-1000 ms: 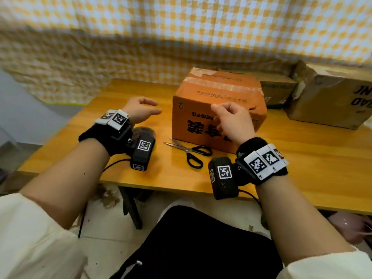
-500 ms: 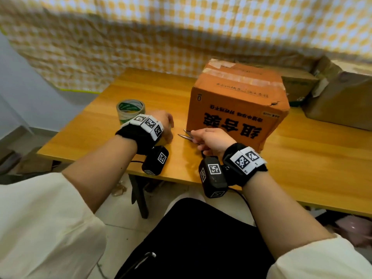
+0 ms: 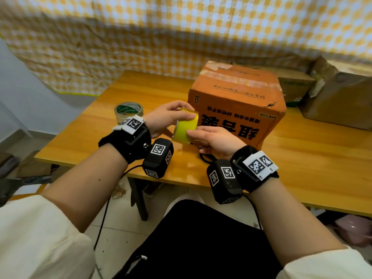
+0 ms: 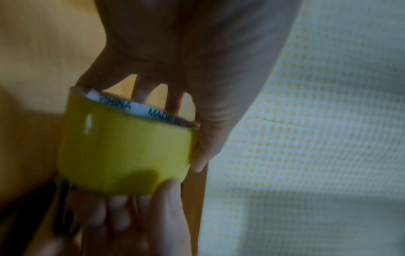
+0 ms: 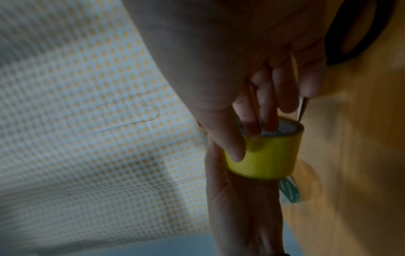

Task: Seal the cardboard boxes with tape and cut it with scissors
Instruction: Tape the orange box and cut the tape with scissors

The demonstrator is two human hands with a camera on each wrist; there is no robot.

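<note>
Both hands are on the yellow tape roll [image 3: 186, 127], holding it up just in front of the orange box [image 3: 237, 101], over the near part of the table [image 3: 314, 158]. The left hand [image 3: 167, 117] wraps it from the top and far side, thumb along the outside and a couple of fingers [image 4: 142, 90] poking down into the core, where you can read "MADE IN CHINA" printed inside. The right hand [image 3: 215, 139] comes at it from below, thumb [image 5: 228, 142] pressed on the yellow face and fingers hooked into the core from that end. So both hands have a proper grip on the same roll.

The scissors [image 3: 207, 159] sit on the table right under the right palm, only a black handle loop peeking out. A second, clear tape roll [image 3: 128, 112] with a green core stands on the table to the left, apart from the hands. Two more brown boxes [image 3: 340, 101] sit at the back right against the checked curtain [image 3: 161, 37].
</note>
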